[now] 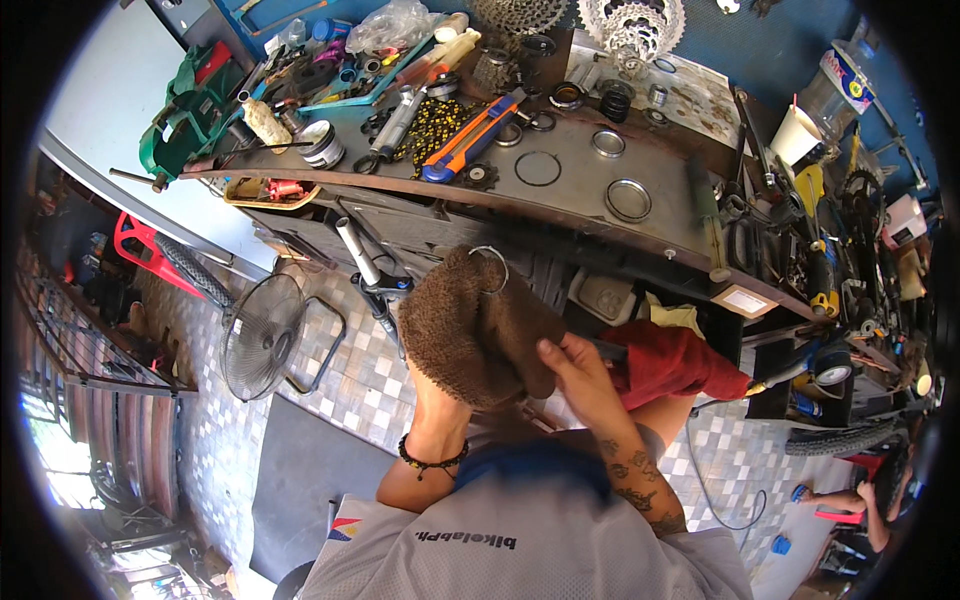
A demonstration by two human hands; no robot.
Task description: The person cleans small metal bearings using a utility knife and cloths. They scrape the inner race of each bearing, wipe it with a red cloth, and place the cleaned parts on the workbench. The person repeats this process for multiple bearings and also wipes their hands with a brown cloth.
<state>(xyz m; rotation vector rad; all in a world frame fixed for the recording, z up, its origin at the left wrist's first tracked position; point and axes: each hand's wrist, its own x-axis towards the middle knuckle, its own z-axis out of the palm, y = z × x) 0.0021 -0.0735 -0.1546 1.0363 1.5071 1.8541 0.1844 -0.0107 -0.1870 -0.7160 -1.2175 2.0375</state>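
A pale shirt (pixel 520 560) is filling the lower centre; mid-frame, a brown cloth (pixel 440 325) is carrying a metal ring (pixel 505 268) — wiping seemingly under way, unfinished. The right hand (pixel 583 373) is pinching cloth in its fingers; the left hand (pixel 428 390) is hiding its grip underneath.

Pale grey shirt (pixel 560 565), dark beaded bracelet (pixel 433 463), tattooed right forearm (pixel 637 480)

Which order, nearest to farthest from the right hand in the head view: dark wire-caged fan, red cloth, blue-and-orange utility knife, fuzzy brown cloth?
1. Fuzzy brown cloth: touching the right hand.
2. Red cloth: hand's right side.
3. Blue-and-orange utility knife: ahead, on the bench.
4. Dark wire-caged fan: left.
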